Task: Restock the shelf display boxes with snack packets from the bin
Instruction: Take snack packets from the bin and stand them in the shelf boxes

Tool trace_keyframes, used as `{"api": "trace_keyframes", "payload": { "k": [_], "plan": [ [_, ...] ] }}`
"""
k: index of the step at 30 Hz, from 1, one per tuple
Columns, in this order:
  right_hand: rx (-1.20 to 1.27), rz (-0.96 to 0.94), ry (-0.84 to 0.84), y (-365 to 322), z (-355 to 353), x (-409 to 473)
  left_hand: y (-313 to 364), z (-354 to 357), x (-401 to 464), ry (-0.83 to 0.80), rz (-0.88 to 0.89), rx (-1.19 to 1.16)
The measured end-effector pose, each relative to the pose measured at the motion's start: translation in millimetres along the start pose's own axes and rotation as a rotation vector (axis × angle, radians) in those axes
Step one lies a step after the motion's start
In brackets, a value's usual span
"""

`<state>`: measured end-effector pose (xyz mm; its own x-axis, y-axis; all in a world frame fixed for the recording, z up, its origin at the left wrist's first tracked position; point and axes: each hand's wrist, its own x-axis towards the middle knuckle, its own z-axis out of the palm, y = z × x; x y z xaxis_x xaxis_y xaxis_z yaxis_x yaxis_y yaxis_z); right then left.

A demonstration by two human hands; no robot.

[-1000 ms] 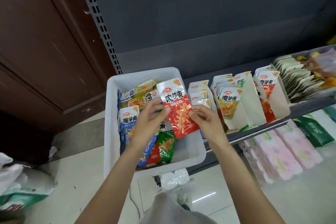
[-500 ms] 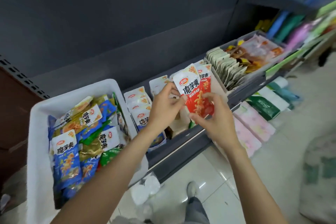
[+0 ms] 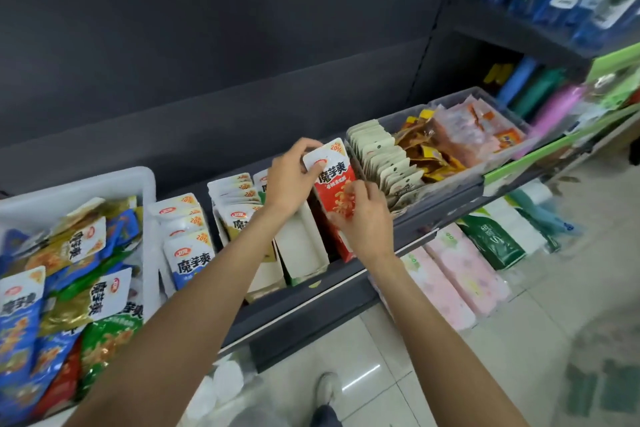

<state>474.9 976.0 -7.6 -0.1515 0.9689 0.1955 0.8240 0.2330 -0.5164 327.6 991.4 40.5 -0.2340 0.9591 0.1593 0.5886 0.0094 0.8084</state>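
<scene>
A red snack packet (image 3: 334, 180) stands upright in the red display box (image 3: 341, 246) on the shelf. My left hand (image 3: 292, 177) grips the packet's white top edge. My right hand (image 3: 365, 218) pinches its lower part from the front. The white bin (image 3: 114, 182) at the left holds several blue, gold, green and red packets. Between bin and hands stand a blue display box (image 3: 188, 253) with white-topped packets, a box with gold packets (image 3: 235, 208), and a white box (image 3: 301, 250) that looks empty.
A grey tray (image 3: 446, 180) to the right holds beige hang-tag packets and orange-brown snacks. Pink and green tissue packs (image 3: 460, 274) lie on the floor under the shelf. The dark shelf edge (image 3: 311, 291) runs in front. A shoe (image 3: 325, 386) shows on the tiles.
Both hands carried the red packet from above the bin rightward to the red display box and lowered it in. My view swung right with them.
</scene>
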Motion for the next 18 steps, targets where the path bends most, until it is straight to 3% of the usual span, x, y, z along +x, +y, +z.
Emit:
{"api": "trace_keyframes", "payload": {
  "k": [5,12,15,18],
  "plan": [
    [0.021,-0.037,-0.051,15.2,5.9,2.1,-5.1,15.5,12.2,-0.023,0.008,0.168],
    [0.035,-0.083,-0.164,19.5,7.0,5.2,-14.1,24.5,19.1,-0.041,0.174,0.442],
    [0.055,-0.095,-0.199,17.7,7.4,7.1,-15.6,18.4,13.3,0.001,0.191,0.479],
    [0.056,-0.161,-0.144,13.0,1.8,7.2,-15.1,0.7,-8.7,0.118,0.350,0.485]
  ]
}}
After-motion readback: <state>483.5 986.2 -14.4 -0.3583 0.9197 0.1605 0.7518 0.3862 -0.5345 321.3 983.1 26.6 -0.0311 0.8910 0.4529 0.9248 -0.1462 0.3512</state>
